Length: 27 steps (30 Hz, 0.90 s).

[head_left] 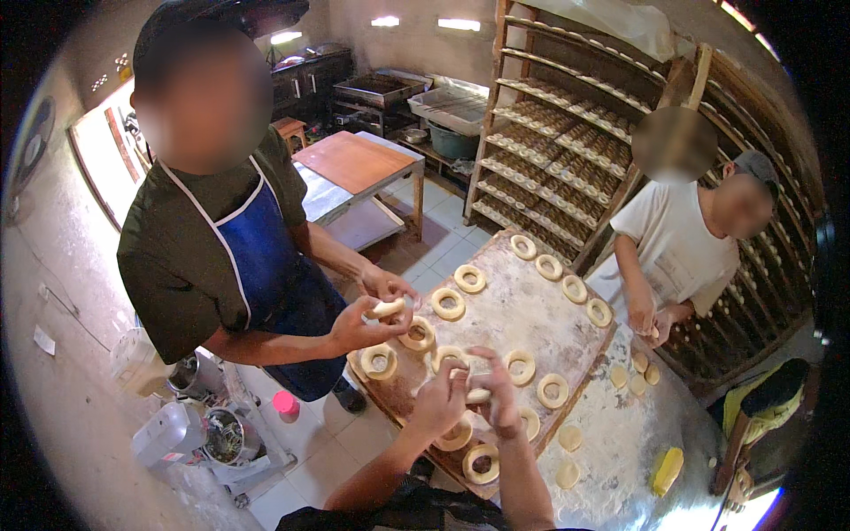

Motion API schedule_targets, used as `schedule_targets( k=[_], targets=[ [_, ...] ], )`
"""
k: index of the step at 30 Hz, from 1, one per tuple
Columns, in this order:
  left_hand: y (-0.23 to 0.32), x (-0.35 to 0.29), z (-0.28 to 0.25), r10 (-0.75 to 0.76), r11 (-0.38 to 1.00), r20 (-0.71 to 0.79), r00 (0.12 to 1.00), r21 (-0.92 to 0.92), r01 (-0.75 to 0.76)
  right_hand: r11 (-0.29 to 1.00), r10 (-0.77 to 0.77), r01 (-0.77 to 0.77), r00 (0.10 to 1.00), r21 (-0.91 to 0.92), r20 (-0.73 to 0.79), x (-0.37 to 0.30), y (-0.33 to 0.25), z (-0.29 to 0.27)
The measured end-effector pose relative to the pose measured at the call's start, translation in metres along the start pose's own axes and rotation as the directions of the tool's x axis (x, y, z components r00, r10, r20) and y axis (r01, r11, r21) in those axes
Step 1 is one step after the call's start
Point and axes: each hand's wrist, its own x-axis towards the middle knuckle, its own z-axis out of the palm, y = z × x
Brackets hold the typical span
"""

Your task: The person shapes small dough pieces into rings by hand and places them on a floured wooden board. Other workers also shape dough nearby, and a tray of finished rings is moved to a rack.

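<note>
Forearms: both come up from the lower edge, meeting over the floured board.
Left hand (440,400): fingers curled, pinching one side of a small piece of dough (478,396).
Right hand (498,398): fingers bent and pressed on the other side of the same piece, thumb toward the left hand.
Dough piece: pale and raw, held just above the wooden board (522,310); likely soft, light, slightly sticky, easy to dent or stretch out of shape.
Hold: judged best by gentle fingertip pressure on the outer edge, not squeezed.
Dough rings (448,303): many lie in rows on the board, apart from each other.
Desk (620,434): flour-dusted, carrying flat dough discs (569,437) and a yellow brush-like tool (667,470).
Co-workers: an aproned person's hands (376,310) shape another ring; a second person works at the far side.
Room: tiled floor, a rack of trays (558,150), a mixer (212,434) at lower left.
</note>
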Motion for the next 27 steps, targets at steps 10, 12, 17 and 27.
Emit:
schedule_targets(
  k=[10, 12, 17, 27],
  targets=[
    [-0.023, 0.011, -0.036, -0.077, 0.997, -0.210, 0.975, -0.011, 0.077, 0.868, 0.035, -0.050, 0.999, -0.494, -0.039, 0.065, 0.040, 0.050],
    [-0.035, 0.005, -0.046, -0.108, 0.851, -0.223, 0.969, 0.483, 0.206, 0.779, 0.143, -0.248, 0.965, -0.576, -0.222, 0.062, 0.034, 0.058],
    [-0.058, -0.023, -0.066, -0.168, 0.682, -0.316, 0.934, 0.647, 0.342, 0.447, 0.083, -0.212, 0.977, -0.869, -0.195, 0.037, 0.017, 0.061],
    [-0.066, -0.025, -0.054, -0.216, 0.527, -0.120, 0.969, 0.821, 0.219, 0.436, 0.051, -0.182, 0.983, -0.881, -0.178, 0.002, 0.035, 0.050]
  ],
)
